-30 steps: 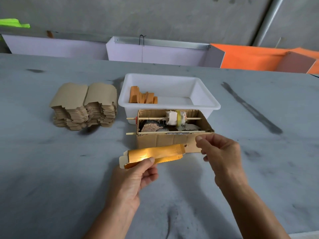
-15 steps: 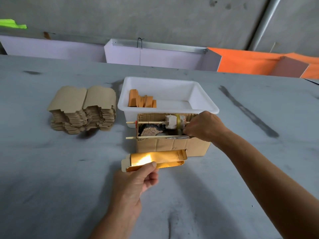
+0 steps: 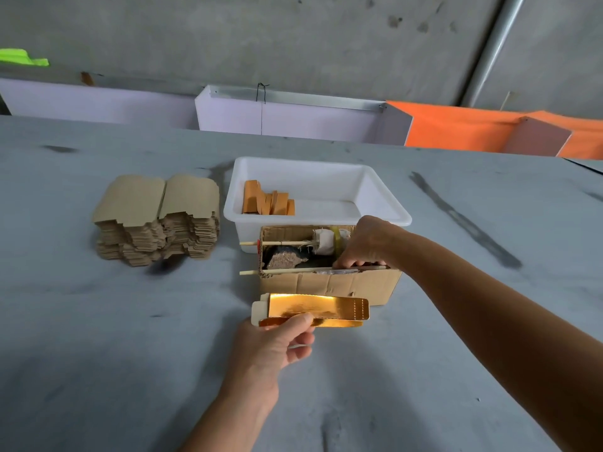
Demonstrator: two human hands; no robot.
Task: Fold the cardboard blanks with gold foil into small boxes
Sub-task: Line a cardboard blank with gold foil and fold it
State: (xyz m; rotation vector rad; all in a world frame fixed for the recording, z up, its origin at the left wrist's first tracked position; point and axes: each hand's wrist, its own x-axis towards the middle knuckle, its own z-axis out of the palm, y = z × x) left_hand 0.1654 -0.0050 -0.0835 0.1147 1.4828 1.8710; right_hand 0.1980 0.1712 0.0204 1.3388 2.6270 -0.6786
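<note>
Head view, left hand grip pinching shiny gold-foil blank, right hand fingers curled inside corrugated cardboard box, hold unclear

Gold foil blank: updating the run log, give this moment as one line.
left hand: pinches gold foil blank | right hand: reaching into cardboard box | finished boxes: white tub

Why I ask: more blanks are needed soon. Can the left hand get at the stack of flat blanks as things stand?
Probably not yet: the left hand grips a gold foil blank. The path to the stack of flat blanks looks open.
</note>
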